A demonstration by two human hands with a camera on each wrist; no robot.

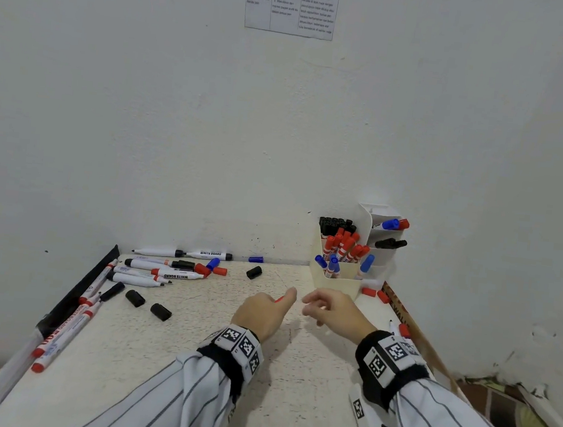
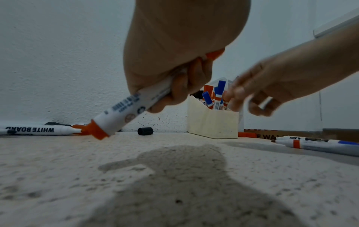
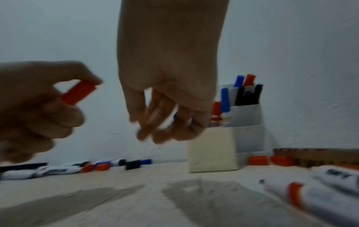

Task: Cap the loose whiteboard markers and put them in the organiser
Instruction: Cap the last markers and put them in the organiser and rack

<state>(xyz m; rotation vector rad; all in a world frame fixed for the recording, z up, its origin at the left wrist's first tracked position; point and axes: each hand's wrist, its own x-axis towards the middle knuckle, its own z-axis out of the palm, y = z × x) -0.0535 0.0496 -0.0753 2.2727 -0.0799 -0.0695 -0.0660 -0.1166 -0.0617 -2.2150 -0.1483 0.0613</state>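
Note:
My left hand (image 1: 272, 307) grips a white whiteboard marker (image 2: 124, 110) with a red end, tilted down to the left above the table. Its red cap (image 3: 77, 93) sticks out above my left hand's fingers (image 2: 182, 86). My right hand (image 1: 316, 306) hovers just right of it, fingers loosely curled and holding nothing, motion-blurred in the right wrist view (image 3: 165, 122). The organiser stands at the back right: a cream front compartment (image 1: 338, 282) with blue and red markers, and white tiered slots (image 1: 381, 254) behind it holding black, blue and red ones.
Several loose markers (image 1: 164, 272) and caps lie at the table's back left, more markers (image 1: 62, 333) along the left edge. Black caps (image 1: 253, 272) (image 1: 135, 298) (image 1: 160, 312) lie scattered. Red caps (image 1: 368, 292) sit beside the organiser. Two markers (image 2: 318, 144) lie at the right edge.

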